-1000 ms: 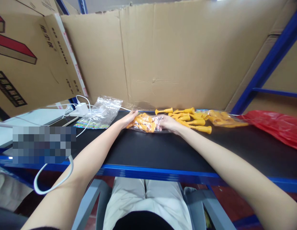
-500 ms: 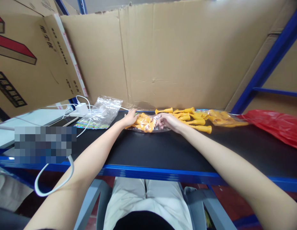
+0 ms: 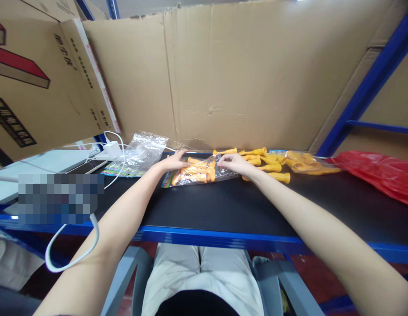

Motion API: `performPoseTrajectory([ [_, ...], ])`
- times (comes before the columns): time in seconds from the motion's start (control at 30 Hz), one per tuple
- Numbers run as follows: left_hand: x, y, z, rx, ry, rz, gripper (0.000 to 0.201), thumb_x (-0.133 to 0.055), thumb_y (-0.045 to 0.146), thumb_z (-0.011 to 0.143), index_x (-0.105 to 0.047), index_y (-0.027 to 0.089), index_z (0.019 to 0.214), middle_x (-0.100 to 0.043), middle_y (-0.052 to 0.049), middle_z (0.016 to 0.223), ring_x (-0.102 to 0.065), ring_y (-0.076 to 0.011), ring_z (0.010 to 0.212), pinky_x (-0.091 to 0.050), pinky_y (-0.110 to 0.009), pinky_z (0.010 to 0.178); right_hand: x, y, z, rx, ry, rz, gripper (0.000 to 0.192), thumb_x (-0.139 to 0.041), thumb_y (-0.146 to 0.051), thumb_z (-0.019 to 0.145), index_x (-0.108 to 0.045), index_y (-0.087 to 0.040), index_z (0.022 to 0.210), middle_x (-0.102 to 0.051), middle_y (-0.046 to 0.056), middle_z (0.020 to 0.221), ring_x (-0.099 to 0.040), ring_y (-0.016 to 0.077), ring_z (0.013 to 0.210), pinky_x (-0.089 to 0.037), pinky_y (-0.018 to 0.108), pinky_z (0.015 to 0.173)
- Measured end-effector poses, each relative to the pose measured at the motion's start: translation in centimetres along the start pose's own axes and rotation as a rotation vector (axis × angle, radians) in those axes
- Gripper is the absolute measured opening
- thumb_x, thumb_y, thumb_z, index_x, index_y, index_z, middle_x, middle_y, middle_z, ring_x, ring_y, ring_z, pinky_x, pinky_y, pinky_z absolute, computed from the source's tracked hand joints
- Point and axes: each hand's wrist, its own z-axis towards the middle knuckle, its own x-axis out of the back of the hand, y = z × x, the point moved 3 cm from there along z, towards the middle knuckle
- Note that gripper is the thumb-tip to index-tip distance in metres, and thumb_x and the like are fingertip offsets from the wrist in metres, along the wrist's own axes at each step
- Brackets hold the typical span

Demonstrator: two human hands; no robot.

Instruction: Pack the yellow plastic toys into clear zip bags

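A clear plastic bag (image 3: 224,174) with several yellow-orange plastic pieces (image 3: 197,170) inside lies on the black shelf, its colourful printed end to the left. At that end my left hand (image 3: 173,162) rests palm down, thumb and fingers apart, touching or just over the bag. My right hand (image 3: 232,163) has its fingertips pinched together on the clear right end of the bag. Behind and beside my right hand lie several loose yellow flared pieces (image 3: 271,168), partly covered by the hand and forearm.
Farther right are another bag of yellow pieces (image 3: 297,162) and a red plastic bag (image 3: 377,173). Left of my hands lie a clear bag (image 3: 142,151), a phone (image 3: 87,166), a white charger (image 3: 112,150) and cables. Cardboard (image 3: 240,79) walls the back; a blue rail (image 3: 220,237) edges the shelf.
My left hand has slid a little left and its fingers have spread. The bag lies flatter, with its printed left end now showing. My right hand has barely moved.
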Motion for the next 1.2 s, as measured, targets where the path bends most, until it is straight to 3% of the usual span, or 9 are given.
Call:
performPoseTrajectory([
  [0.1, -0.3, 0.3, -0.3, 0.095, -0.1, 0.13, 0.069, -0.061, 0.046, 0.065, -0.045, 0.017, 0.126, -0.055, -0.014, 0.121, -0.053, -0.0277, 0.109, -0.038, -0.034, 0.091, 0.9, 0.4, 0.2, 0.052, 0.144, -0.418, 0.01, -0.051, -0.019, 0.073, -0.06, -0.015, 0.07, -0.064, 0.005, 0.076, -0.056, 0.016, 0.074, -0.04, 0.027, 0.07],
  [0.23, -0.4, 1.4, -0.2, 0.04, -0.031, 0.294, 0.049, -0.051, 0.049, 0.074, -0.059, 0.015, 0.108, -0.068, -0.009, 0.088, -0.062, -0.0232, 0.086, -0.042, -0.029, 0.078, 1.6, 0.2, -0.2, 0.057, 0.251, -0.804, 0.02, -0.043, -0.02, 0.079, -0.063, -0.016, 0.082, -0.065, 0.009, 0.089, -0.057, 0.0217, 0.086, -0.037, 0.032, 0.076],
  [0.37, -0.5, 1.6, -0.2, 0.034, -0.051, 0.316, 0.038, -0.043, 0.045, 0.08, -0.066, 0.016, 0.085, -0.057, -0.001, 0.045, -0.06, -0.0174, 0.053, -0.043, -0.025, 0.063, 2.1, 0.0, -0.4, -0.006, 0.282, -0.93, 0.026, -0.041, -0.022, 0.082, -0.062, -0.013, 0.093, -0.063, 0.015, 0.099, -0.057, 0.0245, 0.092, -0.038, 0.032, 0.077],
  [0.47, -0.6, 1.4, -0.2, 0.046, -0.042, 0.3, 0.035, -0.047, 0.043, 0.079, -0.067, 0.016, 0.085, -0.054, 0.0, 0.041, -0.057, -0.0168, 0.047, -0.042, -0.026, 0.06, 2.4, -0.1, -0.5, -0.135, 0.292, -0.885, 0.037, -0.037, -0.035, 0.086, -0.063, -0.01, 0.095, -0.063, 0.02, 0.096, -0.059, 0.0284, 0.091, -0.04, 0.035, 0.076],
  [0.57, -1.1, 1.3, -0.1, -0.019, 0.008, 0.287, 0.029, -0.051, 0.039, 0.076, -0.068, 0.017, 0.083, -0.067, -0.006, 0.068, -0.062, -0.0197, 0.066, -0.043, -0.027, 0.066, 2.3, -0.1, -0.6, -0.238, 0.222, -0.816, 0.051, -0.034, -0.048, 0.086, -0.066, -0.009, 0.088, -0.064, 0.022, 0.089, -0.06, 0.0317, 0.089, -0.042, 0.039, 0.075],
  [0.67, -1.7, 1.1, 0.0, -0.034, -0.032, 0.251, 0.03, -0.051, 0.039, 0.075, -0.068, 0.017, 0.086, -0.069, -0.007, 0.088, -0.062, -0.0211, 0.081, -0.043, -0.028, 0.073, 1.8, 0.0, -0.6, -0.256, 0.148, -0.761, 0.05, -0.038, -0.052, 0.084, -0.066, -0.011, 0.083, -0.065, 0.02, 0.088, -0.059, 0.0313, 0.093, -0.042, 0.04, 0.078],
  [0.9, -2.6, 1.3, -0.3, 0.053, -0.193, -0.114, 0.065, -0.059, 0.026, 0.063, -0.046, 0.015, 0.126, -0.06, -0.01, 0.114, -0.057, -0.0221, 0.102, -0.044, -0.03, 0.083, 1.3, 0.5, -0.3, -0.21, 0.118, -0.63, 0.037, -0.051, -0.049, 0.079, -0.063, -0.014, 0.076, -0.064, 0.018, 0.083, -0.054, 0.0338, 0.103, -0.036, 0.048, 0.087],
  [1.07, -2.9, 1.0, -0.2, 0.242, -0.141, -0.303, 0.074, -0.054, 0.025, 0.067, -0.029, 0.015, 0.136, -0.062, -0.012, 0.108, -0.06, -0.021, 0.091, -0.043, -0.026, 0.06, 0.6, 0.6, 0.0, -0.13, 0.102, -0.514, 0.028, -0.053, -0.039, 0.08, -0.061, -0.014, 0.088, -0.064, 0.014, 0.086, -0.06, 0.0262, 0.087, -0.042, 0.037, 0.078],
  [1.2, -2.4, 0.0, 0.2, 0.336, -0.074, -0.365, 0.061, -0.053, 0.03, 0.074, -0.034, 0.011, 0.129, -0.065, -0.011, 0.09, -0.061, -0.0162, 0.073, -0.034, -0.022, 0.047, -0.1, 1.0, 0.1, -0.167, 0.156, -0.175, 0.032, -0.059, -0.025, 0.076, -0.053, -0.014, 0.105, -0.064, 0.005, 0.078, -0.058, 0.016, 0.073, -0.045, 0.03, 0.073],
])
